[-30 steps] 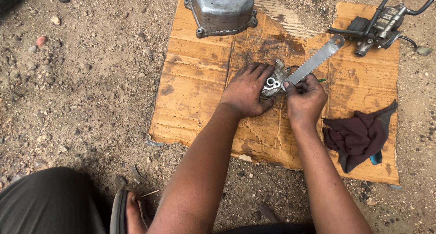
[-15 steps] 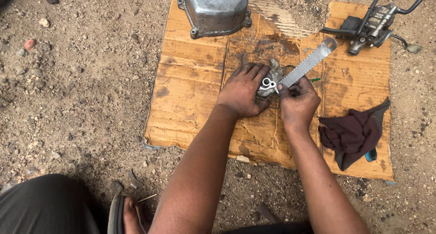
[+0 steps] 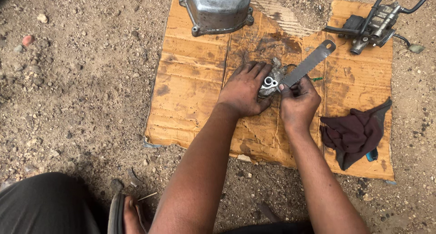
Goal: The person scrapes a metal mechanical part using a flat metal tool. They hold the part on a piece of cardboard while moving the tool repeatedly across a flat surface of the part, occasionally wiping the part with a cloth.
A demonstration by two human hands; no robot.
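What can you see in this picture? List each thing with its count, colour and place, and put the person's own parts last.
Cardboard sheet: one, tan, stained, on the dirt ground.
Metal cover: one, grey, top of the cardboard.
Small metal part: one, silver-grey, mid-cardboard, under the left hand.
Saw blade: one, grey, slanting from the right hand toward upper right.
Mechanical assembly with hoses: one, grey and black, top right corner.
Rag: one, dark maroon, right edge of the cardboard.
Stones: several, scattered on the ground at left.
Left hand: pressing on the small metal part.
Right hand: gripping the saw blade.
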